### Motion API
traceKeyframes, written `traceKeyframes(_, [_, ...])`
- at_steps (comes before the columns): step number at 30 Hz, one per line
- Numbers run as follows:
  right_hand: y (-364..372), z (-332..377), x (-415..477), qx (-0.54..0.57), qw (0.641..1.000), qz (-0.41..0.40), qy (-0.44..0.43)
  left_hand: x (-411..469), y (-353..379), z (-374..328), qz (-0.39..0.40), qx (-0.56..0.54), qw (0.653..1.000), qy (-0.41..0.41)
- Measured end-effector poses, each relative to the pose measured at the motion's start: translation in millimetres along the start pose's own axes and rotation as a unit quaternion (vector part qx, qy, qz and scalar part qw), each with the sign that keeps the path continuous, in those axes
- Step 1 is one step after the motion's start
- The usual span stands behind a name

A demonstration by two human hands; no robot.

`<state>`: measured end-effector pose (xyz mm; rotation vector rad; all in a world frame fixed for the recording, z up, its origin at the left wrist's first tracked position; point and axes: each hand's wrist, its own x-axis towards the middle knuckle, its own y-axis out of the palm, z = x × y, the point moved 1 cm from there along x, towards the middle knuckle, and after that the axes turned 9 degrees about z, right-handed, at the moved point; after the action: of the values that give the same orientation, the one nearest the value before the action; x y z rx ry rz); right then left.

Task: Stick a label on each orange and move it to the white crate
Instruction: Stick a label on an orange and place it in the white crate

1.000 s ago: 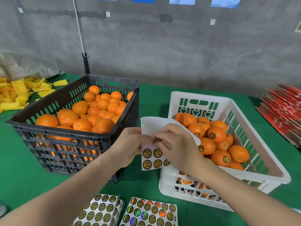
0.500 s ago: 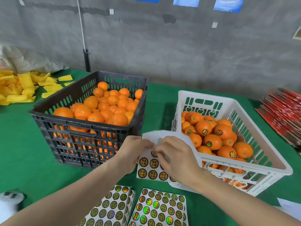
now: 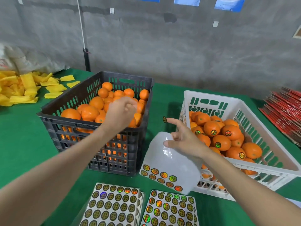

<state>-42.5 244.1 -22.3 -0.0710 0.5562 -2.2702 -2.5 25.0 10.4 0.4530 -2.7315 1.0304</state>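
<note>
A black crate (image 3: 73, 141) on the left holds several unlabelled oranges (image 3: 89, 113). The white crate (image 3: 210, 95) on the right holds several labelled oranges (image 3: 231, 132). My left hand (image 3: 120, 111) hovers over the black crate's oranges, blurred, fingers loosely curled, holding nothing that I can see. My right hand (image 3: 184, 141) is between the crates with its index finger stretched out. A round label (image 3: 164, 119) sticks to that fingertip. Under the hand, a partly used label sheet (image 3: 169, 162) lies curled on the green table.
Two full label sheets (image 3: 114, 204) (image 3: 171, 209) lie at the front edge of the table. Yellow foam nets (image 3: 19, 88) are piled at the far left, and a red stack (image 3: 285, 111) lies at the far right. A grey wall and a pole (image 3: 86, 57) stand behind.
Both hands have let go of the label sheet, which now lies on the table. My left hand moved up over the black crate. My right hand lifted away with one label on its fingertip.
</note>
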Motion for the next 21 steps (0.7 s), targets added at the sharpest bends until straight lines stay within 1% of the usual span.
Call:
traceKeyframes(1, [3.6, -2.7, 0.4, 0.003, 1.0, 0.008, 0.016, 20.3, -3.5, 7.8, 0.034, 0.078, 0.996, -0.04])
traceKeyframes(2, [7.2, -5.1, 0.2, 0.003, 0.999, 0.014, 0.031, 37.6, -2.2, 18.6, 0.11, 0.153, 0.978, -0.089])
traceKeyframes(3, [10.0, -6.8, -1.0, 0.001, 0.999, 0.019, 0.043, 50.5, 1.4, 29.4, 0.193, 0.201, 0.952, -0.129])
traceKeyframes(4, [11.9, -7.3, -2.4, 0.001, 0.998, 0.025, 0.052, 56.7, 5.6, 35.2, 0.261, 0.236, 0.925, -0.145])
traceKeyframes(5, [12.5, -7.4, -4.1, 0.003, 0.998, 0.032, 0.059, 59.4, 10.5, 38.5, 0.311, 0.262, 0.903, -0.137])
traceKeyframes(6, [12.6, -7.6, -6.0, 0.01, 0.997, 0.042, 0.063, 62.3, 16.9, 43.0, 0.338, 0.278, 0.891, -0.117])
traceKeyframes(8, [15.7, -12.0, -8.7, 0.028, 0.994, 0.063, 0.08, 67.8, 24.1, 49.9, 0.343, 0.285, 0.89, -0.096])
traceKeyframes(9, [21.0, -17.4, -9.8, 0.033, 0.991, 0.078, 0.101, 69.9, 24.8, 51.8, 0.33, 0.288, 0.893, -0.102])
traceKeyframes(11, [39.1, -35.6, -11.2, 0.02, 0.983, 0.115, 0.145, 71.4, 21.8, 53.6, 0.278, 0.289, 0.907, -0.132])
traceKeyframes(12, [49.6, -47.1, -11.0, 0.004, 0.979, 0.127, 0.157, 71.4, 18.9, 54.2, 0.237, 0.266, 0.923, -0.147])
traceKeyframes(13, [59.1, -59.0, -9.8, -0.015, 0.978, 0.131, 0.162, 72.1, 15.4, 55.1, 0.193, 0.218, 0.942, -0.164])
traceKeyframes(14, [66.8, -70.3, -7.9, -0.04, 0.977, 0.13, 0.162, 71.5, 11.1, 52.9, 0.154, 0.155, 0.96, -0.176])
traceKeyframes(16, [75.6, -90.4, -2.2, -0.094, 0.975, 0.123, 0.162, 70.6, 2.0, 46.5, 0.094, 0.013, 0.979, -0.178])
traceKeyframes(17, [77.8, -98.3, 0.0, -0.121, 0.971, 0.121, 0.164, 68.7, -2.4, 40.3, 0.073, -0.042, 0.981, -0.172])
traceKeyframes(19, [81.8, -109.9, 2.1, -0.158, 0.966, 0.124, 0.162, 63.1, -7.5, 27.8, 0.077, -0.149, 0.971, -0.171])
traceKeyframes(21, [85.6, -113.6, 0.8, -0.173, 0.966, 0.122, 0.146, 54.7, -7.3, 17.5, 0.112, -0.286, 0.935, -0.178])
